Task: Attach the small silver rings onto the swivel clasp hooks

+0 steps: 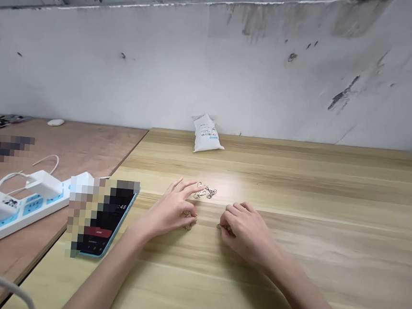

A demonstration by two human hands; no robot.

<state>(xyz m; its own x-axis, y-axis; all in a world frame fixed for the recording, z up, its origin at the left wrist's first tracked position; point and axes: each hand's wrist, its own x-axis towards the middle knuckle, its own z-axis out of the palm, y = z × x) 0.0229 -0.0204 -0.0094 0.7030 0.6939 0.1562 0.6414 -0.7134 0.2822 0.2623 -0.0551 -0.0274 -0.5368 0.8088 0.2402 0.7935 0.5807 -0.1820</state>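
Note:
My left hand point(174, 210) is over the wooden table with its fingers apart. Its index finger stretches to a small pile of metal lobster clasps point(210, 192), seeming to touch it. Small metal rings point(188, 227) lie by the left thumb, partly hidden by the hand. To the right, my right hand point(245, 227) rests on the table with curled fingers, closed around small metal hardware point(218, 226). Only a ring-like end and a bit of metal show there, so its exact kind is unclear.
A white plastic packet point(207, 134) with a label stands near the wall. At left lie a phone point(108, 223), partly blurred out, and a white power strip point(30, 206) with plugged-in chargers and cables. A white oval object point(55, 122) sits on the adjoining brown table point(95, 140).

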